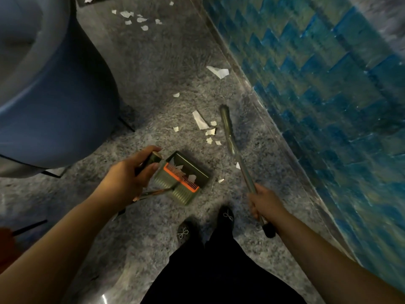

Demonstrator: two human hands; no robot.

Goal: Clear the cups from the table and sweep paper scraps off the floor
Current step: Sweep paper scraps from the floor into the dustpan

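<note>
The left hand point(129, 176) grips the top of the dustpan handle point(151, 160), fingers curled round it. The dustpan point(183, 179) rests on the grey floor point(153, 84), holding a few white scraps behind its orange comb point(182, 177). The right hand point(264, 202) grips the broom shaft point(244, 170), fingers wrapped round it. The broom head point(226, 119) lies far of the dustpan, just right of a cluster of paper scraps point(208, 130). More scraps point(137, 18) lie far left, near a blue chair point(54, 95). A blue tiled wall point(328, 84) runs along the right.
</note>
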